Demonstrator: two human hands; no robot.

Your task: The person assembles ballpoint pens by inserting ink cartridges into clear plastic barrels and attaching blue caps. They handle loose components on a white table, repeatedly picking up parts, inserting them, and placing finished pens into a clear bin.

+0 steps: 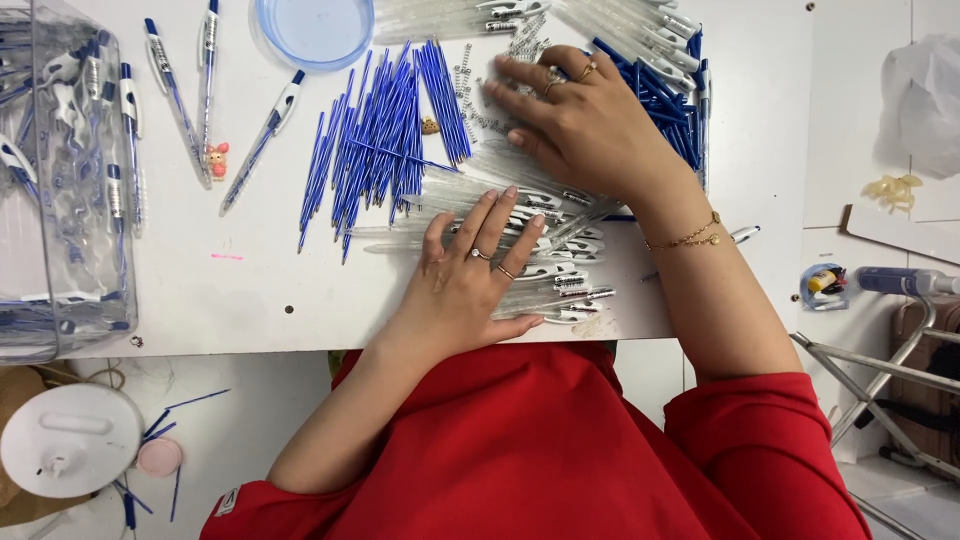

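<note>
My left hand (468, 275) lies flat, fingers spread, on a heap of clear pen barrels with white clips (555, 262) near the front edge of the white table (250, 290). My right hand (585, 120) rests palm down farther back, fingertips on small metal springs (478, 95) beside the barrels. A pile of blue ink refills (385, 140) lies just left of both hands. More blue pen parts (670, 100) lie under and behind my right wrist. Neither hand grips anything.
A clear plastic bin (60, 190) with assembled pens stands at the left edge. Finished pens (170, 90) lie loose beside it. A round clear lid (315, 30) sits at the back. A white round lid (70, 440) and stray refills lie on the floor.
</note>
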